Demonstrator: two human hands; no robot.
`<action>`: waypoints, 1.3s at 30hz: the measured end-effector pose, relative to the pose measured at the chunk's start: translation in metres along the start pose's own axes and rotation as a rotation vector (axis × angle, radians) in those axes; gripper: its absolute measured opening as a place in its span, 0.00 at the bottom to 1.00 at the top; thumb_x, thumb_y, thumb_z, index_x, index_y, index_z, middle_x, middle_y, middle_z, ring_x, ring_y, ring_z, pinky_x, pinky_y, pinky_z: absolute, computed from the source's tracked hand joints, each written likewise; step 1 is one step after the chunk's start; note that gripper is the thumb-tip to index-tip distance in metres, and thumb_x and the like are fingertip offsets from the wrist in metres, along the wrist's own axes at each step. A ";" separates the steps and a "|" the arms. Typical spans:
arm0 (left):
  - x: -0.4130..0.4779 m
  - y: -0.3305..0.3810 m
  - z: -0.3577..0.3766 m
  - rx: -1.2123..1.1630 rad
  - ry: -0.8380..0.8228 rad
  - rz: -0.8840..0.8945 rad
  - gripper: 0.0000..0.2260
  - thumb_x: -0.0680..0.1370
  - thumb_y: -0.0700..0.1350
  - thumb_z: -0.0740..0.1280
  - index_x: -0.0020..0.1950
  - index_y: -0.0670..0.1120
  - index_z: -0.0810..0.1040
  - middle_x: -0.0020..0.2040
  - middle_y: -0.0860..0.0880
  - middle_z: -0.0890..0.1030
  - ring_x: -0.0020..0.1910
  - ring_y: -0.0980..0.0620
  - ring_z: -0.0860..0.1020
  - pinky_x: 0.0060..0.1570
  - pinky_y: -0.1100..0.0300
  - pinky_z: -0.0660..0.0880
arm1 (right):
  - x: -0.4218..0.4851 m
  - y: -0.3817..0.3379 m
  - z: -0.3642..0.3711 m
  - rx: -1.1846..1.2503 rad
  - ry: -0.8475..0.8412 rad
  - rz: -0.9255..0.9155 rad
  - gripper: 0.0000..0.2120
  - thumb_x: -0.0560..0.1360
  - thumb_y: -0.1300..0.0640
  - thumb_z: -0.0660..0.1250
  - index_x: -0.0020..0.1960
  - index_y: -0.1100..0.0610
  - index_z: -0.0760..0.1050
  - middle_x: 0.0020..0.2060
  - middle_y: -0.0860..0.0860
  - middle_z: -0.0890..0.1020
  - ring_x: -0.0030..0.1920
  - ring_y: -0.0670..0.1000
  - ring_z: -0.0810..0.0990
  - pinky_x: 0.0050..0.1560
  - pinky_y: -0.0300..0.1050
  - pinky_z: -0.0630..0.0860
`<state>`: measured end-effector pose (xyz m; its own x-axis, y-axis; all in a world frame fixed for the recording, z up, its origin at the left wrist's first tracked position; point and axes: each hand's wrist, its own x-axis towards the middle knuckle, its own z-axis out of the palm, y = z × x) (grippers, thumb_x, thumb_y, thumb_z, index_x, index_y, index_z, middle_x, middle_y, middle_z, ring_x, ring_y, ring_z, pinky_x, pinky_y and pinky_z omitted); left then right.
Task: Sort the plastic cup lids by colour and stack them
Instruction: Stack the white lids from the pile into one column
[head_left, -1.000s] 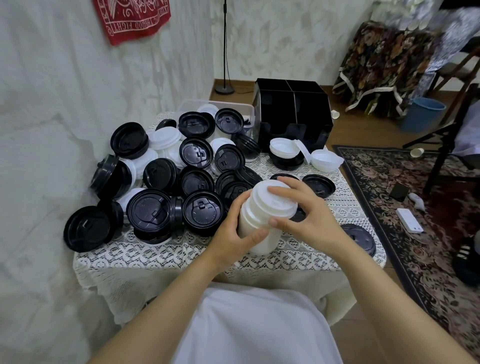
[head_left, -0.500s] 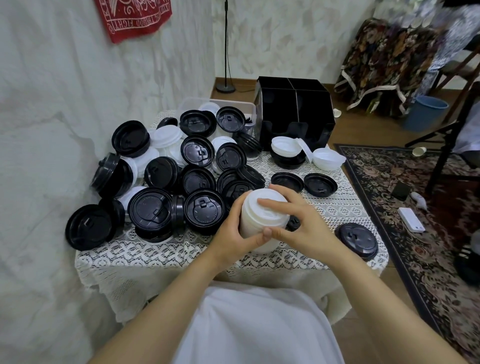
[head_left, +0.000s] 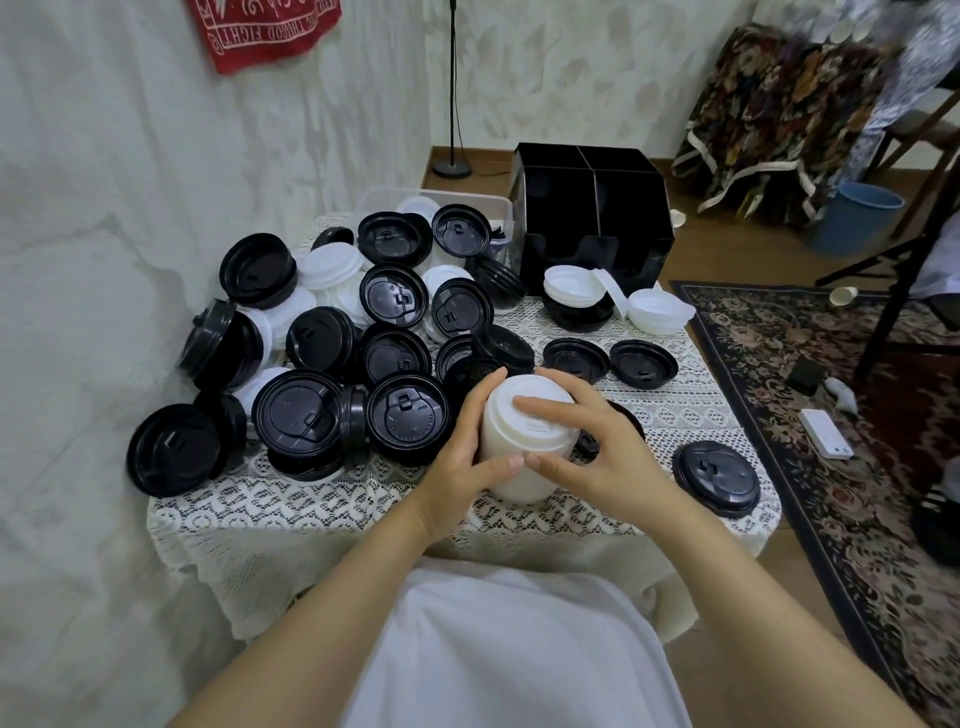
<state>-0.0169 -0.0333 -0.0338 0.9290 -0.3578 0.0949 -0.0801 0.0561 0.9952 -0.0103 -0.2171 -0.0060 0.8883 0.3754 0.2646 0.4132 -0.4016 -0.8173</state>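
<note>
A tall stack of white lids stands on the lace-covered table near its front edge. My left hand grips the stack's left side, thumb across the front. My right hand curls over the top lid, fingers on its crown, thumb low at the front. A heap of black lids mixed with white lids fills the table's left and back. Loose black lids lie at the right front and behind the stack.
A black divided organiser stands at the back right, with white lids in front of it. A clear plastic bin sits behind the heap. The wall is close on the left; a patterned rug lies to the right.
The white stack has come down from a tilted, raised hold to stand on the table. My right hand has pressed over the top lid; the left keeps its grip.
</note>
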 end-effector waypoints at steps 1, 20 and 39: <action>0.000 0.000 0.001 -0.008 0.004 -0.002 0.33 0.70 0.49 0.68 0.73 0.50 0.59 0.68 0.51 0.68 0.63 0.61 0.74 0.58 0.66 0.71 | 0.000 0.000 0.001 -0.003 0.005 -0.004 0.20 0.69 0.48 0.73 0.60 0.39 0.76 0.71 0.45 0.68 0.72 0.41 0.65 0.73 0.41 0.62; 0.003 0.003 0.006 0.057 0.066 0.020 0.30 0.69 0.55 0.68 0.69 0.59 0.61 0.63 0.59 0.71 0.58 0.65 0.75 0.52 0.68 0.73 | -0.004 -0.003 -0.001 0.093 -0.054 0.045 0.20 0.72 0.45 0.69 0.63 0.41 0.76 0.74 0.43 0.64 0.72 0.39 0.63 0.73 0.45 0.62; 0.005 0.001 0.006 0.163 0.116 0.011 0.29 0.68 0.58 0.67 0.67 0.59 0.62 0.58 0.73 0.71 0.59 0.71 0.71 0.54 0.77 0.66 | 0.123 0.061 -0.043 -0.520 0.185 0.249 0.18 0.79 0.58 0.64 0.69 0.57 0.73 0.75 0.56 0.63 0.76 0.55 0.58 0.73 0.49 0.57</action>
<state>-0.0144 -0.0408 -0.0321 0.9623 -0.2478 0.1122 -0.1396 -0.0955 0.9856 0.1324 -0.2309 -0.0013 0.9718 0.0850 0.2199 0.1906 -0.8322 -0.5207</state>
